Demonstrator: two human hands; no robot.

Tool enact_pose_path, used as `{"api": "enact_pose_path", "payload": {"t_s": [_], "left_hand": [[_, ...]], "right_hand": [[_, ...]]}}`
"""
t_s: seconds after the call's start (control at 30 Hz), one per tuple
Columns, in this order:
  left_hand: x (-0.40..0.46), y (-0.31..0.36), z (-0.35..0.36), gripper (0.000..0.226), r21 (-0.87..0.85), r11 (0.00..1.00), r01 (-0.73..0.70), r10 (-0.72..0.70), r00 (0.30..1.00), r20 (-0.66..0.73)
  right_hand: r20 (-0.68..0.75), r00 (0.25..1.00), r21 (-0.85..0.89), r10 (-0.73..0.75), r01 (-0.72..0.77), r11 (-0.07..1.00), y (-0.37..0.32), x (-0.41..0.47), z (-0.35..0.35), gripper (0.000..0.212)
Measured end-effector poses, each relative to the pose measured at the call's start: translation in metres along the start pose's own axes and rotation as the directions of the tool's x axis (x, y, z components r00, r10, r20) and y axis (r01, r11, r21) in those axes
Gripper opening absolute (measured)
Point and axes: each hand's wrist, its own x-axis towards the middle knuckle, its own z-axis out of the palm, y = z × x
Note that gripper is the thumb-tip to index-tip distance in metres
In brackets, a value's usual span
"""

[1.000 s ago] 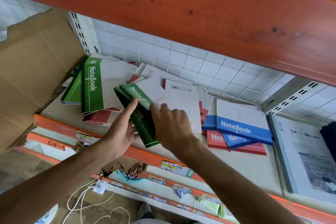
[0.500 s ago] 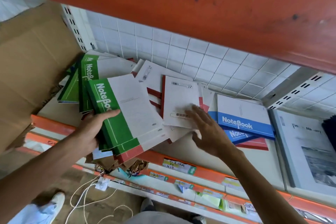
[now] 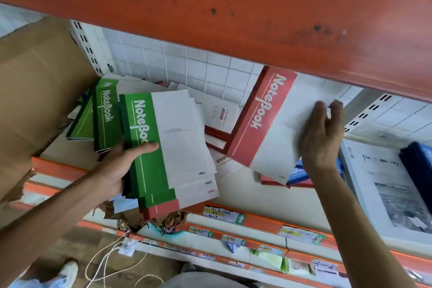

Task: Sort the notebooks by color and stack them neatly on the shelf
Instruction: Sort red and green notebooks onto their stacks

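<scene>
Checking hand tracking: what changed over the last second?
The left hand went from sharing one green notebook to gripping a fanned bundle of green notebooks with a red one at the bottom. The right hand let go, reached right and lifted a red notebook. The green stack at the back stayed.

A thick orange beam crosses the top. Behind the shelf runs a white tiled wall with slotted white uprights. A brown cardboard sheet leans at the left. Orange shelf edges below carry paper price labels. White cord lies on the brownish floor.
</scene>
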Motion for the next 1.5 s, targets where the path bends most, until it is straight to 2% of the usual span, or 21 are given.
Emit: {"api": "enact_pose_path", "payload": {"t_s": [0.07, 0.2, 0.3, 0.43, 0.53, 0.63, 0.7, 0.77, 0.8, 0.83, 0.9, 0.93, 0.97, 1.03, 1.13, 1.2, 1.3, 1.4, 1.5], "left_hand": [[0.002, -0.001, 0.011, 0.026, 0.042, 0.999, -0.011, 0.011, 1.0, -0.001], [0.0, -0.008, 0.035, 0.032, 0.1, 0.995, 0.028, -0.034, 0.997, 0.065], [-0.005, -0.012, 0.052, 0.023, 0.106, 0.994, 0.036, -0.054, 0.984, 0.171], [-0.009, -0.018, 0.072, 0.044, 0.088, 0.991, 0.103, -0.123, 0.959, 0.256], [-0.012, -0.021, 0.081, 0.024, 0.109, 0.986, 0.126, -0.152, 0.947, 0.284], [-0.013, -0.022, 0.085, 0.036, 0.123, 0.979, 0.164, -0.192, 0.942, 0.274], [-0.011, -0.024, 0.082, 0.034, 0.118, 0.979, 0.169, -0.193, 0.952, 0.237], [-0.011, -0.028, 0.08, 0.026, 0.12, 0.977, 0.175, -0.194, 0.965, 0.175], [-0.01, -0.03, 0.081, 0.028, 0.112, 0.978, 0.178, -0.194, 0.969, 0.153], [-0.012, -0.029, 0.084, 0.035, 0.098, 0.978, 0.186, -0.198, 0.97, 0.139], [-0.013, -0.031, 0.09, 0.053, 0.089, 0.977, 0.195, -0.205, 0.97, 0.132], [-0.013, -0.031, 0.093, 0.048, 0.102, 0.974, 0.202, -0.214, 0.968, 0.129], [-0.015, -0.03, 0.096, 0.037, 0.105, 0.973, 0.203, -0.216, 0.968, 0.128], [-0.015, -0.031, 0.096, 0.029, 0.088, 0.979, 0.186, -0.197, 0.971, 0.134], [-0.017, -0.032, 0.09, 0.037, 0.103, 0.976, 0.193, -0.205, 0.972, 0.116], [-0.019, -0.035, 0.086, 0.039, 0.102, 0.979, 0.176, -0.184, 0.98, 0.07], [-0.028, -0.039, 0.083, 0.031, 0.098, 0.981, 0.169, -0.174, 0.984, 0.046], [-0.034, -0.041, 0.072, 0.028, 0.059, 0.983, 0.173, -0.174, 0.985, 0.013], [-0.039, -0.038, 0.059, 0.034, 0.01, 0.984, 0.176, -0.175, 0.983, -0.049]], "right_hand": [[0.052, 0.993, -0.023, 0.105, -0.103, 0.994, 0.009, 0.004, 0.006, 0.023], [0.264, 0.927, -0.297, 0.267, -0.186, 0.937, 0.041, -0.011, 0.032, 0.018], [0.314, 0.875, -0.41, 0.369, -0.226, 0.884, 0.052, -0.034, 0.045, 0.031], [0.331, 0.86, -0.495, 0.389, -0.193, 0.847, 0.046, -0.049, 0.041, 0.03], [0.314, 0.848, -0.436, 0.428, -0.271, 0.858, 0.036, -0.055, 0.033, 0.029], [0.311, 0.846, -0.336, 0.433, -0.328, 0.883, 0.035, -0.064, 0.014, 0.027], [0.394, 0.818, -0.237, 0.419, -0.35, 0.906, 0.033, -0.07, -0.001, 0.03], [0.55, 0.698, -0.18, 0.459, -0.438, 0.881, 0.028, -0.079, -0.013, 0.028], [0.619, 0.624, -0.211, 0.478, -0.454, 0.866, 0.027, -0.087, -0.015, 0.026], [0.67, 0.58, -0.256, 0.464, -0.407, 0.877, 0.026, -0.096, -0.012, 0.03], [0.707, 0.6, -0.341, 0.374, -0.174, 0.924, 0.023, -0.113, -0.004, 0.056], [0.724, 0.611, -0.336, 0.319, -0.091, 0.937, 0.028, -0.115, -0.004, 0.065], [0.741, 0.59, -0.327, 0.32, -0.1, 0.94, 0.031, -0.111, -0.008, 0.064], [0.743, 0.544, -0.301, 0.39, -0.249, 0.921, 0.034, -0.092, -0.021, 0.047], [0.645, 0.641, -0.355, 0.417, -0.232, 0.906, 0.053, -0.056, -0.05, 0.028], [0.595, 0.687, -0.402, 0.417, -0.195, 0.895, 0.064, -0.039, -0.064, 0.031], [0.598, 0.691, -0.503, 0.406, -0.07, 0.861, 0.072, -0.031, -0.062, 0.035], [0.619, 0.69, -0.541, 0.374, 0.03, 0.841, 0.073, -0.026, -0.025, 0.033], [0.655, 0.729, -0.546, 0.199, 0.275, 0.792, 0.07, -0.015, 0.026, 0.044]]}}
